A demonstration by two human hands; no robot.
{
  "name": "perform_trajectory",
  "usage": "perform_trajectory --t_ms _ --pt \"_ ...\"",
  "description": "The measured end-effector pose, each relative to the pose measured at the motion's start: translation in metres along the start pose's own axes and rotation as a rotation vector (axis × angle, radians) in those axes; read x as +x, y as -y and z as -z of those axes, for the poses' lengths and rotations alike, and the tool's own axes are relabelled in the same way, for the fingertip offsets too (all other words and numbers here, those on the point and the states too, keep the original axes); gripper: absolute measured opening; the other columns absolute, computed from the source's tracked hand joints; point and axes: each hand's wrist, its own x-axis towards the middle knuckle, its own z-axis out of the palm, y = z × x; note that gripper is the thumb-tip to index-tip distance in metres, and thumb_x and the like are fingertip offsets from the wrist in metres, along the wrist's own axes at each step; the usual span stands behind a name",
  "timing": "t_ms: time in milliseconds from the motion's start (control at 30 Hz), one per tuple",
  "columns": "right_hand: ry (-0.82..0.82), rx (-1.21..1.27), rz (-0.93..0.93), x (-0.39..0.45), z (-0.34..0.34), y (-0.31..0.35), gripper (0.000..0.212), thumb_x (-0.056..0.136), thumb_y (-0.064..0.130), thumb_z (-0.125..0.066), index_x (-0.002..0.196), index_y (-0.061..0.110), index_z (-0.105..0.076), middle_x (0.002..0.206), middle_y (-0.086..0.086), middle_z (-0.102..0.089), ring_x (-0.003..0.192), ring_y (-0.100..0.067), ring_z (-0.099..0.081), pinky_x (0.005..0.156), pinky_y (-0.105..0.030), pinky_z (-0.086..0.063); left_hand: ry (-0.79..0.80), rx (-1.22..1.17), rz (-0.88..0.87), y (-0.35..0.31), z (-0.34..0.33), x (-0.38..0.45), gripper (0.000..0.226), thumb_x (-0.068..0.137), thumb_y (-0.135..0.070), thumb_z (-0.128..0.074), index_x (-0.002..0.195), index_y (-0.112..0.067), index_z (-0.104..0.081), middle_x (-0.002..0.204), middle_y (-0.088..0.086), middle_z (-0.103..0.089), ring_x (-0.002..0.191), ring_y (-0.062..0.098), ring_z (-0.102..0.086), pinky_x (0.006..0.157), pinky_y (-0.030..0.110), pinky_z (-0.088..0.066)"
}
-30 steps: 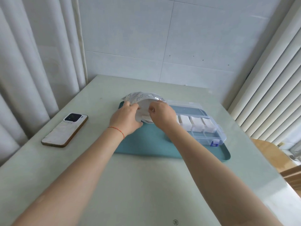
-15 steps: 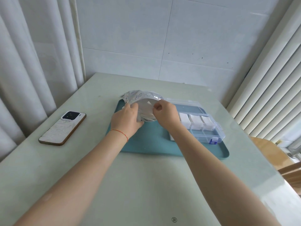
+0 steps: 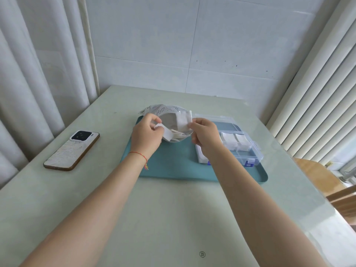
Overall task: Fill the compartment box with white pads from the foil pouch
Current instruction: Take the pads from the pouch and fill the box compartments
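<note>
1. Head view: a pale desk point(image 3: 173, 218) carries a teal tray point(image 3: 173, 166) toward its far edge.
2. Clear compartment box point(image 3: 242, 147) sits at the tray's right edge, pads apparently filling its far compartments.
3. Foil pouch point(image 3: 163, 112) stands open at the tray's far-left corner.
4. Left hand point(image 3: 146, 135) pinches the pouch's near rim.
5. Right hand point(image 3: 206, 135) pinches a white pad point(image 3: 183, 122) above the pouch mouth.

Rectangular plastic tray point(image 3: 173, 166): flat teal. Crinkled foil pouch point(image 3: 159, 110): silver, with fine printed line markings outside and plain grey within. Square fabric pads point(image 3: 184, 122): white. Clear plastic compartment box point(image 3: 248, 151): transparent, with blue latches at front. Slab-shaped phone point(image 3: 71, 151): white marbled back, bronze edge, black camera block. Stone-look table top point(image 3: 173, 218): pale green. Thin wrist cord point(image 3: 138, 154): red.
</note>
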Motion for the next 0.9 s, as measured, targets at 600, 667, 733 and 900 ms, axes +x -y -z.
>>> perform_trajectory --t_ms 600,667,733,900 --pt "0.182 -0.071 -0.041 -0.007 0.023 0.004 0.01 0.092 0.012 -0.06 0.095 0.011 -0.07 0.077 -0.011 -0.053 0.042 -0.017 -0.039 0.047 -0.024 -0.033 0.262 -0.168 0.039 -0.024 -0.002 0.009 0.006 0.085 -0.01 -0.073 0.086 -0.016 -0.072 0.069 -0.004 -0.069 0.052 0.003 -0.06 0.047 0.017 -0.045" --pt "0.216 -0.095 -0.041 -0.008 0.023 0.003 0.011 0.092 0.011 -0.06 0.096 0.011 -0.07 0.071 -0.01 -0.052 0.042 -0.017 -0.039 0.047 -0.024 -0.032 0.265 -0.132 0.03 -0.024 -0.003 0.01 0.007 0.085 -0.012 -0.073 0.085 -0.019 -0.073 0.069 -0.006 -0.068 0.052 0.003 -0.059 0.047 0.015 -0.044" --pt "0.226 -0.111 -0.045 -0.009 0.024 0.002 0.014 0.092 0.01 -0.059 0.1 0.01 -0.071 0.072 -0.01 -0.054 0.041 -0.015 -0.04 0.047 -0.025 -0.032 0.26 -0.1 0.017 -0.024 -0.004 0.009 0.006 0.085 -0.013 -0.073 0.086 -0.019 -0.075 0.068 -0.006 -0.068 0.054 0.006 -0.059 0.047 0.013 -0.042" --pt "0.237 -0.117 -0.05 -0.01 0.024 -0.001 0.018 0.092 0.01 -0.06 0.106 0.008 -0.071 0.082 -0.011 -0.057 0.041 -0.015 -0.041 0.046 -0.024 -0.034 0.243 -0.018 -0.034 -0.023 -0.008 0.01 0.006 0.083 -0.014 -0.075 0.083 -0.02 -0.076 0.07 -0.01 -0.068 0.05 -0.005 -0.055 0.059 0.013 -0.047"
